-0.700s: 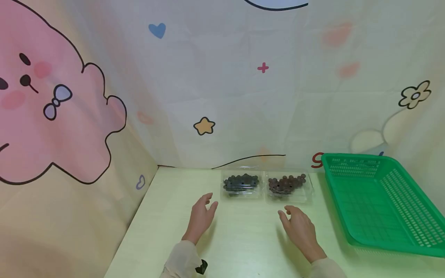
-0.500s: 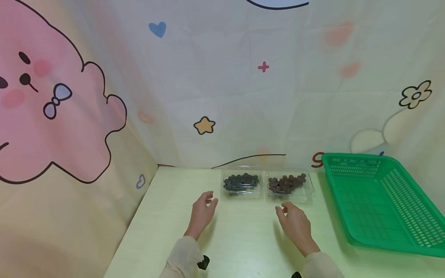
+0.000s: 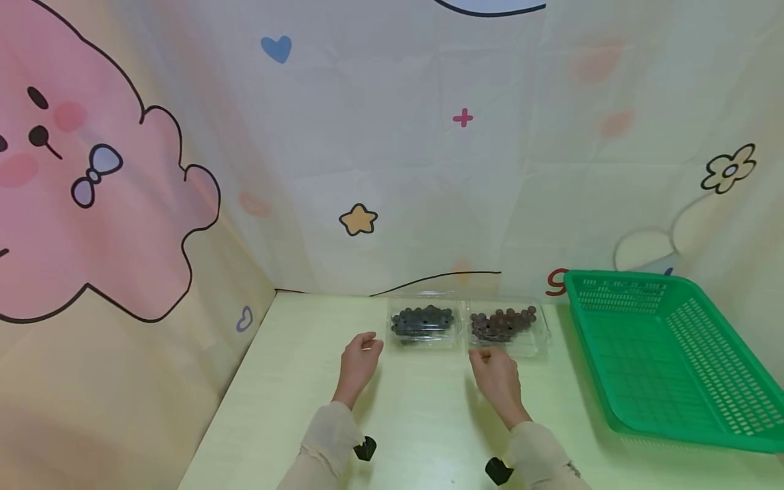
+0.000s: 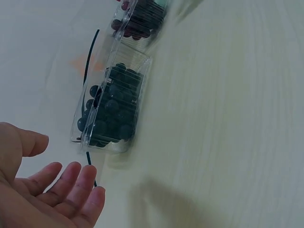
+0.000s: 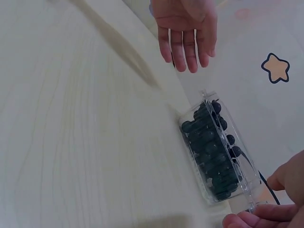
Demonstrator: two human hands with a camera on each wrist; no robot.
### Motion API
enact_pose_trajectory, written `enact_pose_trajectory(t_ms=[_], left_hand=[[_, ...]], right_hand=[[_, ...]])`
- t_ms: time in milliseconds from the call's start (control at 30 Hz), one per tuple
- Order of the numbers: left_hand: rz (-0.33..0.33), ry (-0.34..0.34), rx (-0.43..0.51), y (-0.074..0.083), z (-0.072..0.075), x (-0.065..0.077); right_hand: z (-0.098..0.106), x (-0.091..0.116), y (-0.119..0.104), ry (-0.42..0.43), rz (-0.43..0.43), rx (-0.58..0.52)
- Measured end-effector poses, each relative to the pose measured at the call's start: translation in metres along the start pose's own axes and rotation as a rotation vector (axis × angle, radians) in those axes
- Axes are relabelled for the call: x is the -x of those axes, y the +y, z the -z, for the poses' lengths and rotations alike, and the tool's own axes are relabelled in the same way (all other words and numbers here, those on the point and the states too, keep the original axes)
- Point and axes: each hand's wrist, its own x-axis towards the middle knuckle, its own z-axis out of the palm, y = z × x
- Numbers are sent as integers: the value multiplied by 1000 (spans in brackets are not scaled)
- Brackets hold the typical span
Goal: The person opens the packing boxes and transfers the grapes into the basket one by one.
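Two clear plastic boxes of grapes stand side by side at the back of the table. Dark, nearly black grapes fill the left box; reddish-purple ones lie in the right box. My left hand hovers in front and to the left of the left box, thumb apart from the gently bent fingers. In the left wrist view a gap shows between that hand and the box's end. My right hand is in front of the boxes, with its fingers loosely bent. Nothing shows between thumb and fingers of either hand.
A large green plastic basket stands at the right of the pale table. A printed curtain hangs right behind the boxes and along the left side. Black wrist devices sit at both sleeves.
My right hand has moved forward and to the left, closer to the boxes. The left hand has shifted slightly forward. The boxes and basket stay in place.
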Motion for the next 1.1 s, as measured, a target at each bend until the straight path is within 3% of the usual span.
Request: enact_pose_trajectory(t_ms=[167, 533, 1100], left_hand=[[40, 7, 34, 5, -5, -5], [178, 2, 147, 4, -16, -13], [218, 8, 258, 6, -31, -23]], right_hand=[[-14, -9, -3, -1, -40, -116], [-39, -15, -10, -26, -251, -392], [-56, -24, -11, 11, -372, -667]])
